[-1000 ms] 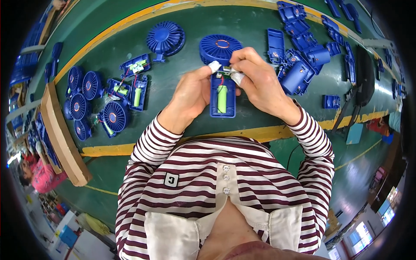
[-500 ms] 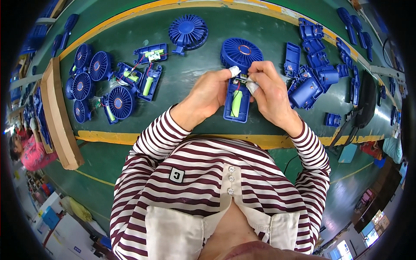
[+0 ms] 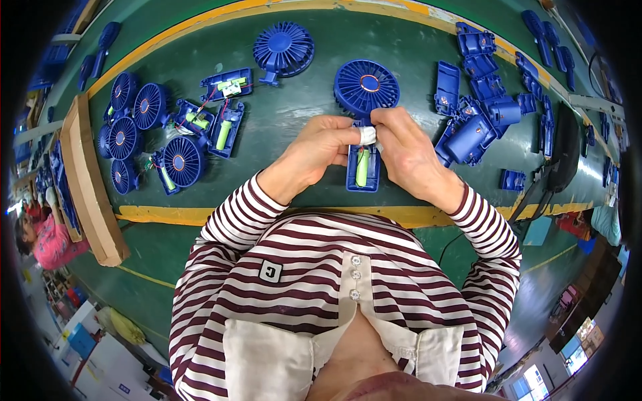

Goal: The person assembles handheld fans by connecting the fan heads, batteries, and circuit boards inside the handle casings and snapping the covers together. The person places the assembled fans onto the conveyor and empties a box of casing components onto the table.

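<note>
From here I see the left hand [image 3: 311,151] grip the fan [image 3: 366,92] mid-frame, likely to keep it steady. The right hand [image 3: 409,151] pinches there too; on what, I can't tell.

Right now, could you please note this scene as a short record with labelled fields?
Left hand: holding the blue fan near its neck, thumb tip covered in white
Right hand: fingertips at the same neck; what they pinch is hidden
Fan handle: open, green battery showing
Bench, left: several blue fans, plus opened handles with green batteries
Bench, right: heap of blue casing parts
Bench's left end: cardboard tray
</note>
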`<state>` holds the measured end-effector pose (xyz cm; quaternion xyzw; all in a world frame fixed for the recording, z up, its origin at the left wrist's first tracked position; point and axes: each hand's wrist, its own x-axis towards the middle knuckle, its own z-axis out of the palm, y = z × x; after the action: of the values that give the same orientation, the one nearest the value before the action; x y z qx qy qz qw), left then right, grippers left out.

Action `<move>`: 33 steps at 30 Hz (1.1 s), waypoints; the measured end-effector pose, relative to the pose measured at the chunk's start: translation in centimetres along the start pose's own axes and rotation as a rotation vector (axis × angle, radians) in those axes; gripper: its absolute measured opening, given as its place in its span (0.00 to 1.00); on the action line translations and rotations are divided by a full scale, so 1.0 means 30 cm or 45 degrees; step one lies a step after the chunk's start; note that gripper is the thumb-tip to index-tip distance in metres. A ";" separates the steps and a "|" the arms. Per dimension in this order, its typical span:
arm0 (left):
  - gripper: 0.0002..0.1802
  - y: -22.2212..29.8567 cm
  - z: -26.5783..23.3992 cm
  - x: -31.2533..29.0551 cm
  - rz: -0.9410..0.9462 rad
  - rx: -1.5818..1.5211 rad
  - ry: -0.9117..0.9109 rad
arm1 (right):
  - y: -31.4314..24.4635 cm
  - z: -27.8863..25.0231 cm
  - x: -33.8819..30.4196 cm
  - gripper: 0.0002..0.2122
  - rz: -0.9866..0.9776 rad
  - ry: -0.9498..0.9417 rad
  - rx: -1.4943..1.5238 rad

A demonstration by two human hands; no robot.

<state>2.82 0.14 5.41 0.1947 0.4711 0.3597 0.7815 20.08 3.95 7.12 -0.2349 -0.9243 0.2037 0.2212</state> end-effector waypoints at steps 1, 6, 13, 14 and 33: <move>0.08 -0.006 -0.004 0.007 -0.010 -0.022 0.001 | -0.002 -0.001 -0.001 0.12 0.000 -0.031 -0.003; 0.08 -0.021 -0.003 0.010 0.010 0.033 0.003 | 0.002 0.013 -0.007 0.11 -0.056 -0.027 -0.060; 0.07 -0.031 -0.009 0.018 -0.032 -0.018 0.051 | -0.012 0.020 -0.009 0.08 0.004 0.044 -0.299; 0.07 -0.034 -0.013 0.021 -0.037 -0.017 0.048 | -0.019 0.023 -0.012 0.08 0.009 0.043 -0.299; 0.11 -0.038 -0.033 0.055 -0.028 -0.107 -0.093 | 0.019 0.022 -0.021 0.05 0.442 0.020 0.192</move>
<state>2.88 0.57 3.22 0.1696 0.4287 0.3632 0.8096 20.45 3.88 6.11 -0.3753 -0.8503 0.3056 0.2069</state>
